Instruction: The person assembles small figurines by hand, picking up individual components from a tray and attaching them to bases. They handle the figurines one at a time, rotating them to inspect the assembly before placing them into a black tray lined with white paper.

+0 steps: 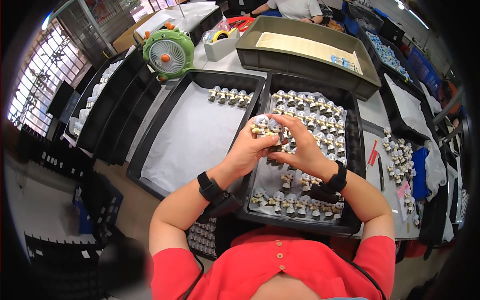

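Note:
Above the right-hand black tray (358, 150) my two hands meet, each closed on a small figurine. My left hand (243, 152) grips a figurine (260, 124) with a pale head and white clothes. Close beside it, my right hand (305, 150) pinches a second figurine (275, 131) with a similar pale head and dark lower part. Several rows of like figurines (303, 202) lie on the paper lining beneath my hands, partly hidden by them. The left-hand black tray (165, 186), lined with white paper, holds one short row of figurines (230, 96) at its far right corner.
A green fan (168, 52) stands behind the left tray. Beyond the right tray is a deep olive bin (305, 65). Loose figurines (398, 157), red tools (372, 152) and a blue bin (421, 172) lie at the right. Stacked black trays (115, 115) rise at the left. Another person (297, 9) sits opposite.

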### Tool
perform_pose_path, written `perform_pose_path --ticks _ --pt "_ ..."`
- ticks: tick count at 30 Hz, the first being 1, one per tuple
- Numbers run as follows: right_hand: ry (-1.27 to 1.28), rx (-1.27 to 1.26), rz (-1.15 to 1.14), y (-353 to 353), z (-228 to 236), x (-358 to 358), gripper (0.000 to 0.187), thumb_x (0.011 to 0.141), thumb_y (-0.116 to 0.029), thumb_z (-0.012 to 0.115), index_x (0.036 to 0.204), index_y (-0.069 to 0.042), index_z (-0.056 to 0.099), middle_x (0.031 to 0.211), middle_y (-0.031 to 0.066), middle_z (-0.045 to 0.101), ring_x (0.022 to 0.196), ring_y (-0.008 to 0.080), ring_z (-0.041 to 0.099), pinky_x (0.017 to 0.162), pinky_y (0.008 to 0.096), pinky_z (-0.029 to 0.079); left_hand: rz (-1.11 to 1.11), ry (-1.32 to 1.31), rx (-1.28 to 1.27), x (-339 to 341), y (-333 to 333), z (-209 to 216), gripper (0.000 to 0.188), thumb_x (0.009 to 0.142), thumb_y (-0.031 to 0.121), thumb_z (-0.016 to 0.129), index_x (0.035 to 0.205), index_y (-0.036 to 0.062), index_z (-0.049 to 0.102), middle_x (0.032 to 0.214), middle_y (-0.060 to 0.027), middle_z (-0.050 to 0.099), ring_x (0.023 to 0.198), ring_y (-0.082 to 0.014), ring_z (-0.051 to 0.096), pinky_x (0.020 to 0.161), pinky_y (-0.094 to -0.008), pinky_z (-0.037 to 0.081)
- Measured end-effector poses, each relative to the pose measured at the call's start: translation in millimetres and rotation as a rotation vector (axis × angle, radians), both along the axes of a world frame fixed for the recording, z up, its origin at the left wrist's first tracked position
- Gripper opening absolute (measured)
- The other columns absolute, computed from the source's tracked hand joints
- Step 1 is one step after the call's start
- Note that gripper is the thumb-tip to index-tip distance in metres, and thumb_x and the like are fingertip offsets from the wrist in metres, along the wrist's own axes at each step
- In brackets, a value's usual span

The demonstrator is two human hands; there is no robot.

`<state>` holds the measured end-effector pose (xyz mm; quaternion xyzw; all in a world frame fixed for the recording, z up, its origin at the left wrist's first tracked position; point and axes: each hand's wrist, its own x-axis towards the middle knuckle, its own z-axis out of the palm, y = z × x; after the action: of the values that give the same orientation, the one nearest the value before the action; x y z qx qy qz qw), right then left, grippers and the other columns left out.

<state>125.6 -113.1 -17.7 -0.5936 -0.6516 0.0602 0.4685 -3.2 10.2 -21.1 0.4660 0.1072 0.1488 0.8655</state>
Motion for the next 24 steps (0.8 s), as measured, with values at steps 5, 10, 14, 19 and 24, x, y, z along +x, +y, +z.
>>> perform_pose_path --ticks 5,10,14,19,24 --pt "0.104 -0.028 0.025 -1 2 4 0.07 0.066 -0.007 0.075 0.128 -0.009 0.044 0.121 0.0123 0.051 0.11 0.0278 0.051 0.094 0.0362 0.042 -0.014 0.024 -0.026 1 1 -1 0.05 0.084 0.0 0.059 0.128 0.0076 0.037 0.112 -0.0068 0.055 0.098 -0.0167 0.06 0.076 -0.0307 0.054" --pt "0.14 -0.038 -0.003 -3 0 8 0.068 0.065 -0.007 0.074 0.126 -0.008 0.045 0.119 0.0121 0.051 0.109 0.0271 0.051 0.094 0.0358 0.041 -0.026 0.009 -0.033 1 1 -3 0.047 0.084 0.001 0.059 0.126 0.0089 0.04 0.112 -0.0059 0.055 0.098 -0.015 0.059 0.08 -0.0312 0.053" --pt "0.121 -0.053 -0.055 -4 5 15 0.068 0.065 -0.008 0.074 0.127 -0.007 0.045 0.118 0.0114 0.051 0.108 0.0254 0.051 0.094 0.0348 0.041 0.015 0.047 -0.043 -1 1 -2 0.045 0.085 0.003 0.06 0.126 0.0091 0.041 0.112 -0.0066 0.056 0.097 -0.0158 0.059 0.082 -0.0333 0.052" --pt "0.174 -0.057 -0.065 -8 7 19 0.073 0.068 -0.011 0.075 0.133 -0.008 0.042 0.125 0.0087 0.048 0.108 0.0204 0.05 0.09 0.0321 0.042 -0.01 0.068 -0.022 -1 -1 -2 0.045 0.086 0.006 0.06 0.127 0.0079 0.04 0.112 -0.0079 0.056 0.095 -0.0172 0.06 0.083 -0.0351 0.052" --pt "0.238 -0.043 -0.022 -8 7 18 0.069 0.071 -0.01 0.074 0.133 -0.008 0.041 0.127 0.0078 0.047 0.113 0.0194 0.049 0.094 0.0325 0.041 -0.016 0.089 0.025 -1 -1 -1 0.047 0.085 0.006 0.061 0.127 0.0084 0.039 0.109 -0.0076 0.057 0.093 -0.0171 0.061 0.083 -0.0334 0.052"
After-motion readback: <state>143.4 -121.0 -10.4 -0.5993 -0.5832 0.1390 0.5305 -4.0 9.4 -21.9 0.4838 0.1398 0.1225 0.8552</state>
